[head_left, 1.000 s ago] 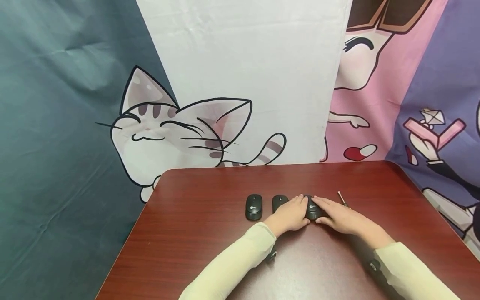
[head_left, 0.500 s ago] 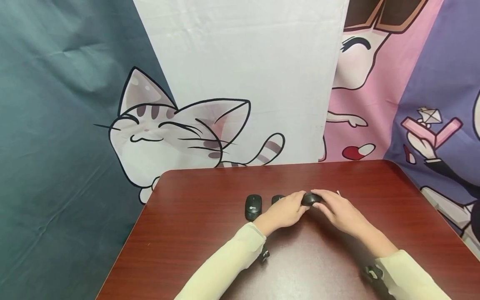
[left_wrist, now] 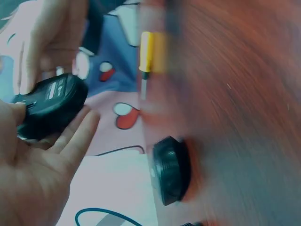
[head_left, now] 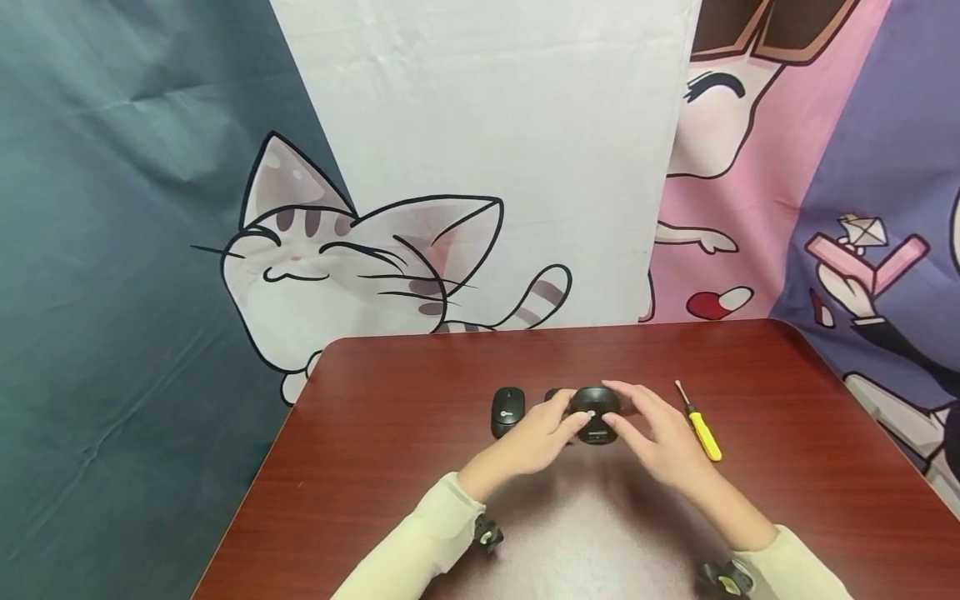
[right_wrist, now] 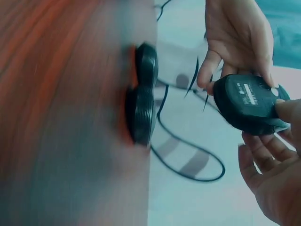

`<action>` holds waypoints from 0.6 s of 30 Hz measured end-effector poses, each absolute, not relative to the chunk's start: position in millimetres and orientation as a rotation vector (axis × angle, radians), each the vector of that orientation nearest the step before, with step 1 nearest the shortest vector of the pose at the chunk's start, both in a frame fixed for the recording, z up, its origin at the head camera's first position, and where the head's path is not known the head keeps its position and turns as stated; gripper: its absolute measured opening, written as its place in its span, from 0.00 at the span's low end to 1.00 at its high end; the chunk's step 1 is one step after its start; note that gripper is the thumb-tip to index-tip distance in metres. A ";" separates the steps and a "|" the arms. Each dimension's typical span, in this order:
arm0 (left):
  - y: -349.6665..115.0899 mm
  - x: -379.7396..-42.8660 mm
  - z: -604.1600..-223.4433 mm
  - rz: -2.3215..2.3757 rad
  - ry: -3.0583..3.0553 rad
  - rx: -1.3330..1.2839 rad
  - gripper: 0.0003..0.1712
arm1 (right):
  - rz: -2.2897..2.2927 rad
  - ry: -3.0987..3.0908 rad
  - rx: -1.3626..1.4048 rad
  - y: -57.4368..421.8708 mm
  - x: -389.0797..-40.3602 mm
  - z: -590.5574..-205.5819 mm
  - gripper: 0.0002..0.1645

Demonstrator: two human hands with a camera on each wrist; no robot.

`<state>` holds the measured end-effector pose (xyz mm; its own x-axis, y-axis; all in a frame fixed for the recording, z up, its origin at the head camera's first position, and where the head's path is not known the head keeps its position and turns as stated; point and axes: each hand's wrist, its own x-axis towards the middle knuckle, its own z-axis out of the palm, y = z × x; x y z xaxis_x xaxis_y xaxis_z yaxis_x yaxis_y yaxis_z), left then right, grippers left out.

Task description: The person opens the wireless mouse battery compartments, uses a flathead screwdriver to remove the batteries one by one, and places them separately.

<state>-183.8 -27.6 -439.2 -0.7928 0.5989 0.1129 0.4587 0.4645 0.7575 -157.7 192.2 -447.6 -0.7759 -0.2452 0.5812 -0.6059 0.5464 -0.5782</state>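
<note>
A black computer mouse (head_left: 596,417) is held up over the table between both hands, tipped so its underside faces the person. My left hand (head_left: 528,439) pinches one side, thumb on the underside. The right hand (head_left: 669,442) grips the opposite side, its thumb also on the bottom face. In the right wrist view a pale label shows on the underside of the mouse (right_wrist: 249,101). A second black mouse (head_left: 508,408) lies on the table to the left. Between them sits a third mouse (head_left: 552,393), mostly hidden behind the left hand.
On the right of the reddish-brown table (head_left: 420,483) lies a screwdriver (head_left: 703,433) with a yellow handle. A printed cloth backdrop (head_left: 487,125) hangs behind the far edge. Small dark wrist cameras (head_left: 487,533) sit at the cuffs.
Both hands have lifted the mouse off the table, tilted it underside-up toward the person and brought it left and nearer. The screwdriver, partly covered by the right hand before, is now fully uncovered.
</note>
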 end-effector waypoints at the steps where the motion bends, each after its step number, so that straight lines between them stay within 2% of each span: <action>1: -30.7 -181.6 -438.0 1.278 2.516 0.904 0.24 | 1.160 -2.353 0.688 188.5 -155.1 -446.5 0.35; 10: -48.3 -162.1 -427.8 1.598 2.283 0.700 0.20 | 1.509 -2.359 0.642 166.2 -135.9 -441.4 0.31; 18: -56.9 -143.3 -421.1 1.763 2.197 0.611 0.21 | 1.852 -2.362 0.510 153.0 -120.2 -435.4 0.27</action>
<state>-143.3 -56.9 -421.1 -0.8783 0.4745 0.0592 0.1606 0.1761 0.9712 -120.2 153.0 -435.4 -0.9394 -0.2005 0.2782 -0.3181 0.2059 -0.9254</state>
